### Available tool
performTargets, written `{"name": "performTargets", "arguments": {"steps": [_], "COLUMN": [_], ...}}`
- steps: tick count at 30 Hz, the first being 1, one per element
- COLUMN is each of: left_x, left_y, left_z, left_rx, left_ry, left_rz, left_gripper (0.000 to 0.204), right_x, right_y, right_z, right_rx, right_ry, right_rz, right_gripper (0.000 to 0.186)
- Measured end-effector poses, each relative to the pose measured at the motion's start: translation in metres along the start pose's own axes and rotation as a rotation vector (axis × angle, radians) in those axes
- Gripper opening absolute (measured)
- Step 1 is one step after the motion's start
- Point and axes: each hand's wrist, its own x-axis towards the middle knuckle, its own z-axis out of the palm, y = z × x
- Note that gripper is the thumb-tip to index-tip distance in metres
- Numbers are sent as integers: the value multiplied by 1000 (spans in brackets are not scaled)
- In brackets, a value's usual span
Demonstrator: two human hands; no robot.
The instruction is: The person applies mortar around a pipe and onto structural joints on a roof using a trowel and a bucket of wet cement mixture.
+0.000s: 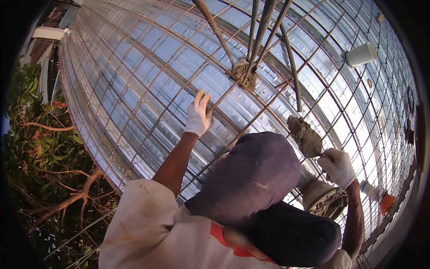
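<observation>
My left hand [198, 114], in a white knit glove, rests on the rusty rebar mesh [156, 74] over ribbed metal decking, its fingers stretched and slightly bent. On the right, my gloved right hand [338, 168] is closed on the handle of a trowel [304, 136], whose blade is covered in grey mortar. Below that hand lies a round container [324, 201] with grey mortar in it, partly hidden by my bent legs [248, 179] in dark clothing.
Upright bars [255, 36] rise from a mortar patch [244, 78]. A white pipe stub [360, 54] sticks up at upper right, with an orange object [387, 204] lower down. The decking ends at left beside leafy branches [62, 152].
</observation>
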Motion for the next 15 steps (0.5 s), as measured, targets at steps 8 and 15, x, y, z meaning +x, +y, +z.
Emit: {"name": "performTargets", "arguments": {"steps": [8,15], "left_x": [11,-1], "left_y": [2,4], "left_z": [9,-5], "left_rx": [-17,-69], "left_ry": [-44,9], "left_rz": [-65,-51], "left_gripper": [76,78], "right_x": [255,197], "right_y": [-67,-60], "right_z": [21,43], "right_rx": [229,207], "right_ry": [-370,-369], "right_rz": [4,128], "right_gripper": [36,46]}}
